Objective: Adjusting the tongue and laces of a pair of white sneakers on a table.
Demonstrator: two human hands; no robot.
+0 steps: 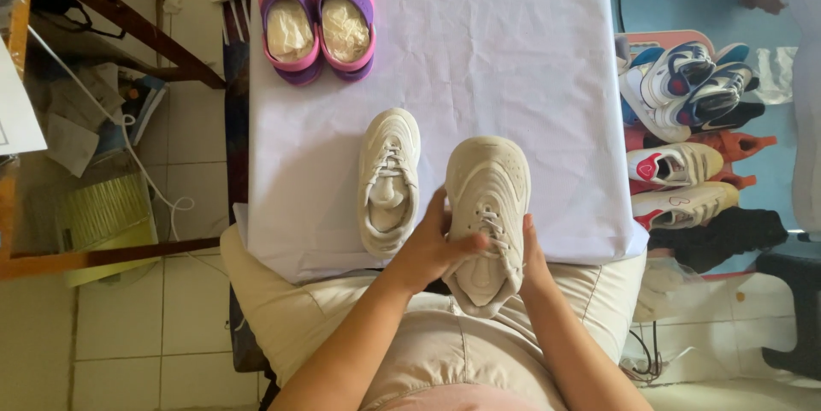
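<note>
White cloth-covered table (513, 52): the landmark; it fills the upper middle of the view, and its near edge runs just above the person's lap. The broad middle and right of the cloth lie bare, from the far edge down to the shoes.

Heap of sneakers (688, 120): on the floor just beyond the table's right edge, piled close together in white, blue, red and black.

Pink and purple clogs (317, 16): a pair side by side at the table's far left corner, each stuffed with pale paper, well apart from the hands.

Held cream sneaker (487, 214): at the table's near edge, toe over the cloth, heel overhanging toward the lap.

Second cream sneaker (389, 180): flat on the cloth just left of the held one, its heel close to the near edge; a narrow gap separates the two.

Left hand (432, 250): grasps the held sneaker from its left side, thumb laid across the laces.

Right hand (532, 257): grips the same sneaker along its right side, mostly hidden behind it.
</note>
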